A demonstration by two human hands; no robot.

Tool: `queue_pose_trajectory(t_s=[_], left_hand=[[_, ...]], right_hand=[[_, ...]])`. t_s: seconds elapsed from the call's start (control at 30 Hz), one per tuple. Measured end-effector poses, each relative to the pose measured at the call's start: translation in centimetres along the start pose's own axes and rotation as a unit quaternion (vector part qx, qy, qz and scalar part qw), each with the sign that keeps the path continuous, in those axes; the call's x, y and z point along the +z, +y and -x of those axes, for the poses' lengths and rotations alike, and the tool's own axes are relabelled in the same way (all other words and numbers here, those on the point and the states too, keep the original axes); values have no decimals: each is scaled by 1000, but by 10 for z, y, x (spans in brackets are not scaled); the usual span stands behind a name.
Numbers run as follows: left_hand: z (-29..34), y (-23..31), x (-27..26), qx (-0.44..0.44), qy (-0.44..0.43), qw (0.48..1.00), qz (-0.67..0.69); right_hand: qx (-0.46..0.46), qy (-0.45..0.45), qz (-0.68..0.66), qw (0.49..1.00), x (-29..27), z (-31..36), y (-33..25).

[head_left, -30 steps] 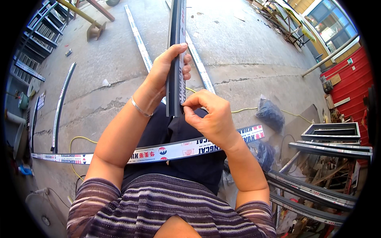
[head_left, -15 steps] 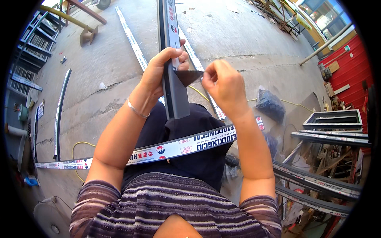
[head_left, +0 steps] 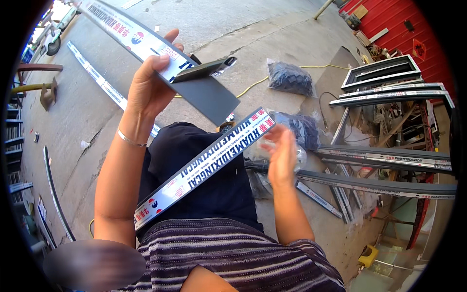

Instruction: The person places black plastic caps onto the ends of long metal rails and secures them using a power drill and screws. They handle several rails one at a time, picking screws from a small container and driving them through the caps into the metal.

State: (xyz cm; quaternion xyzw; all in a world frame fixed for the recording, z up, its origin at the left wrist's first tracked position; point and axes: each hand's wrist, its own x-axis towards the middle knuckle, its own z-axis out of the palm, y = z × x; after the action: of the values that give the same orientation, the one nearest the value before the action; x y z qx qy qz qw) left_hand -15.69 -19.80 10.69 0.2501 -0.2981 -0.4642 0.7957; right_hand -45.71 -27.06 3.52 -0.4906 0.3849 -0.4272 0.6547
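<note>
My left hand [head_left: 152, 80] is closed round a long dark grey profile bar [head_left: 109, 24] with printed white film on its face, its thumb on top. The bar slants from the upper left toward the middle. Near its end the film is peeled back into a dark, curled flap [head_left: 204, 69], leaving a bare grey face [head_left: 206, 97]. A second film-covered bar [head_left: 204, 168] lies slanted across my lap. My right hand [head_left: 282, 158] is beside this bar's upper right end, fingers stretched and blurred by motion. No held thing shows in it; whether it touches the bar I cannot tell.
Clear bags of dark pieces [head_left: 291, 80] lie on the concrete floor to the right, near a yellow cord [head_left: 250, 88]. Several more bars [head_left: 384, 158] stick out at the right below a rectangular frame [head_left: 382, 73]. Another long bar [head_left: 97, 80] lies on the left floor.
My right hand has let go of the film flap and moved down toward the lap bar's end. The left-held bar has swung to a slant, its far end leftward. The view has turned right.
</note>
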Motion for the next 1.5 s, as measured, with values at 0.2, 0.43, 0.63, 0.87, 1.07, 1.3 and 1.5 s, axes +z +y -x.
queue_pose_trajectory(t_s=[0.2, 0.43, 0.63, 0.87, 1.07, 1.3, 1.5], left_hand=[[-28, -56, -16, -32, 86, 996, 8], [-37, -70, -12, -78, 64, 995, 4], [-38, -77, -15, -93, 53, 994, 1], [-37, -81, -14, -115, 52, 991, 43], [-31, -81, -11, -129, 74, 986, 80], [-29, -83, -10, -174, 53, 976, 118], [-27, -83, 11, -189, 124, 952, 208]], right_hand=[[71, -156, -128, 977, 47, 29, 8], [120, -137, -153, 971, 56, 18, 10], [86, -137, -163, 973, 56, 21, 10], [84, -135, -157, 975, 57, 25, -4], [64, -140, -148, 977, 60, 26, -8], [43, -157, -129, 978, 60, 27, -15], [42, -174, -142, 974, 65, 19, -11]])
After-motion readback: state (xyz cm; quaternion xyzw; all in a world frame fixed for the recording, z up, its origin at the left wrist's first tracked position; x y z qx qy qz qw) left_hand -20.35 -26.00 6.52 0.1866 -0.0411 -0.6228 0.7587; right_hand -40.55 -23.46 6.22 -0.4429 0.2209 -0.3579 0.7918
